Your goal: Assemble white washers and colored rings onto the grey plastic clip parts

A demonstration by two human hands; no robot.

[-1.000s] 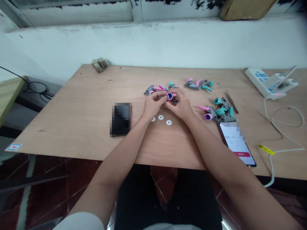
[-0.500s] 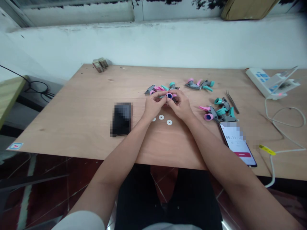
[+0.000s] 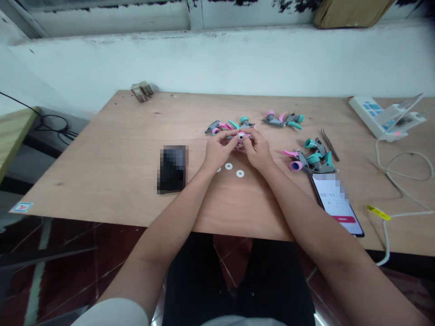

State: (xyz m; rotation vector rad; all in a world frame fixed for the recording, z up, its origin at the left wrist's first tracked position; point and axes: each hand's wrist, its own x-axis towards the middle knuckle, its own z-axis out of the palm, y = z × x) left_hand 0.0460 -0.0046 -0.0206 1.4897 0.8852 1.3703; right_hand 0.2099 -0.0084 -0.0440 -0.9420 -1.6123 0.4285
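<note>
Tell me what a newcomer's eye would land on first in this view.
The left hand and right hand come first, meeting mid-table on the plywood table and pinching a small pink ring. Next come bright clusters of grey, pink and teal plastic parts behind the hands and to their right, with small white discs just below the hands. At front right, a lit phone shows a timer-like readout.

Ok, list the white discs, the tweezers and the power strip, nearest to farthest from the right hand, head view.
From the right hand:
1. White discs: just in front of the hand, toward the person.
2. Tweezers: off to the hand's right.
3. Power strip: farthest, back at the far right.
</note>
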